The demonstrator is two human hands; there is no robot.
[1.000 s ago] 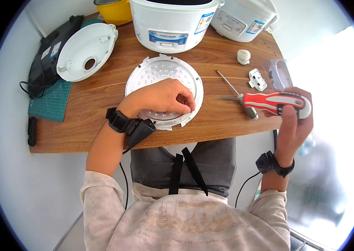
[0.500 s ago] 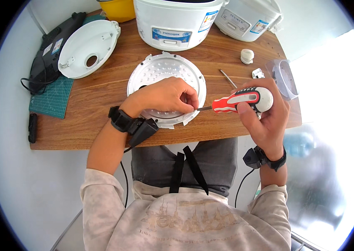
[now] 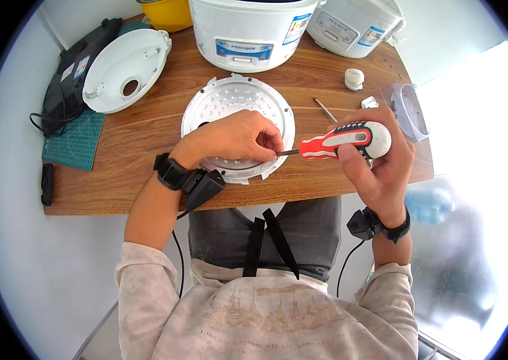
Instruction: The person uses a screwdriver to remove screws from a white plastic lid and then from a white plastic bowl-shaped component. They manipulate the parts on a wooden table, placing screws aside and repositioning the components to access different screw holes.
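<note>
A red, white and black screwdriver (image 3: pixel 338 143) lies in my right hand (image 3: pixel 384 177), its handle wrapped by the fingers and its shaft pointing left. My left hand (image 3: pixel 236 139) rests over the round silver metal plate (image 3: pixel 233 99), with thumb and forefinger pinched at the screwdriver's tip. Whatever sits between those fingertips is too small or hidden to make out. Small dimples cover the plate, and dark dots and tabs line its rim. My left hand and wrist cover its middle and part of its lower left.
White rice cookers (image 3: pixel 248 36) stand at the back, beside a yellow container (image 3: pixel 170 15). A white lid shell (image 3: pixel 110 72) leans over a black device (image 3: pixel 71 84) and green mat (image 3: pixel 74 144). A thin rod (image 3: pixel 325 110), white cap (image 3: pixel 354 79) and clear cover (image 3: pixel 407 111) lie right.
The screwdriver and my right hand have shifted slightly left and up. My left hand keeps its pinch at the tip, nearly unmoved.
</note>
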